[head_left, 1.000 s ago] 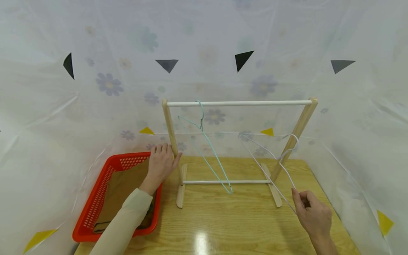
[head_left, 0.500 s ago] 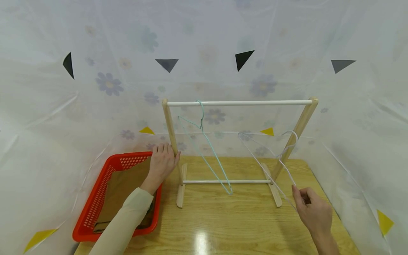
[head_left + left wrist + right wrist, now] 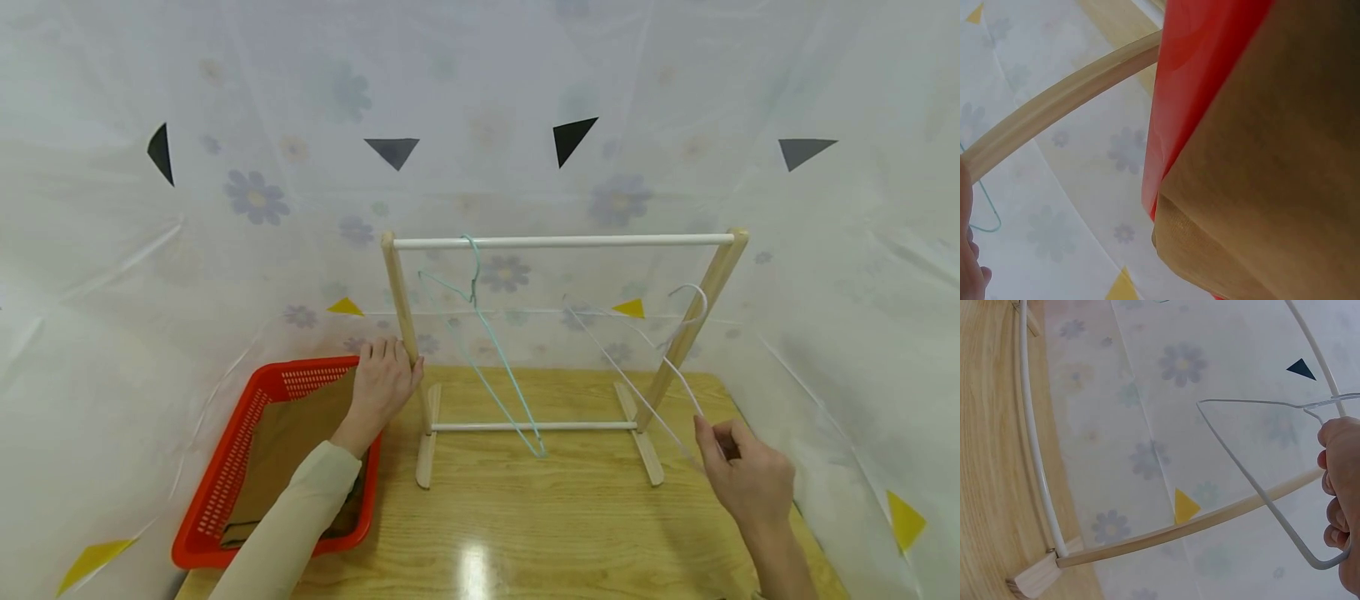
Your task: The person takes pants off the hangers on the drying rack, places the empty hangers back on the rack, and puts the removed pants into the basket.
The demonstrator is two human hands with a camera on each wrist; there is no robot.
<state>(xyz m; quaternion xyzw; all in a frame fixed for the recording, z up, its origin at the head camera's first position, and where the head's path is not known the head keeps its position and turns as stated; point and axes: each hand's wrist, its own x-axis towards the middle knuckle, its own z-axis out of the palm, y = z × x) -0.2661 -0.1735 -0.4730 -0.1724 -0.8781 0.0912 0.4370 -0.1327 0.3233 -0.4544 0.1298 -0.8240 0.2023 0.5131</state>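
My right hand point(image 3: 750, 479) pinches the lower corner of a white wire clothes hanger point(image 3: 617, 369), its hook pointing up near the rack's right post. In the right wrist view the curled fingers of my right hand point(image 3: 1341, 500) hold the hanger point(image 3: 1244, 472). A wooden clothes rack point(image 3: 562, 242) with white bars stands on the table. My left hand point(image 3: 381, 385) grips its left post, thumb on the near side. From the top bar hangs a mint-green hanger point(image 3: 501, 346) by its hook, toward the left end, turned at an angle.
Left of the rack, a red plastic basket point(image 3: 197, 521) holds brown folded cloth point(image 3: 281, 442), partly hidden under my left sleeve. The wooden table point(image 3: 555, 533) extends in front of the rack. A flower-print sheet with coloured triangles surrounds the table.
My right hand has risen slightly and moved right, lifting the white hanger's hook up toward the top bar. My left hand stays at the post; the green hanger hangs as before.
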